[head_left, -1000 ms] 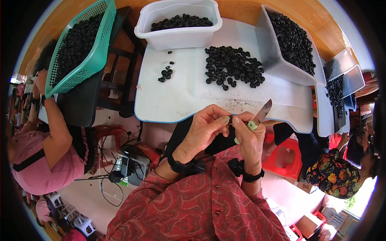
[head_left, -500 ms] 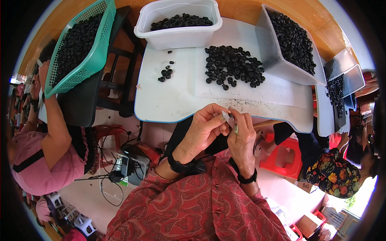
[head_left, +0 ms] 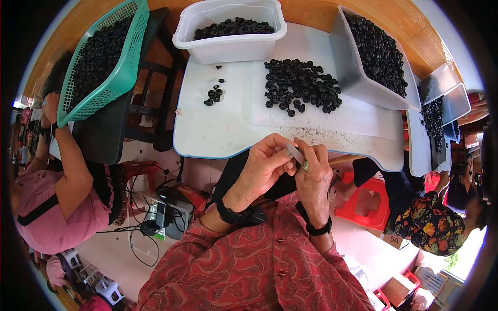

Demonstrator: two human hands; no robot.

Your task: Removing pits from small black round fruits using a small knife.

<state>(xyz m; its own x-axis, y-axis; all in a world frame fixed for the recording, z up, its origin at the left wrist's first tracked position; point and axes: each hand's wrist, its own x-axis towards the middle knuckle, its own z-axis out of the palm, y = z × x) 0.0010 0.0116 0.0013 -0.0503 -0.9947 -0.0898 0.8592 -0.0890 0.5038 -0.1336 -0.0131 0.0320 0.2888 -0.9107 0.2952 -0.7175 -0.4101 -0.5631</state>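
Note:
Just off the front edge of the white table (head_left: 218,132), my two hands meet. My right hand (head_left: 313,181) is closed around a small knife (head_left: 296,154) with a pale blade and what looks like a light green handle. The blade points up and left, across the fingertips of my left hand (head_left: 258,168). Those fingers are pinched together, and whatever they hold is hidden. Beyond my hands lies a pile of small round black rubber-like parts (head_left: 301,87). A smaller group of black parts (head_left: 213,96) lies further left on the table.
A white tub (head_left: 228,51) and a grey bin (head_left: 358,83), both holding black parts, stand at the back. A green basket (head_left: 116,78) of similar parts is at left, beside a co-worker in pink (head_left: 62,207). Dark crumbs lie near the table's front. A red stool (head_left: 368,207) stands at right.
My right hand and the knife have shifted and turned slightly; my left hand stays almost in place. The co-worker's hand at left has moved down a little beside the green basket.

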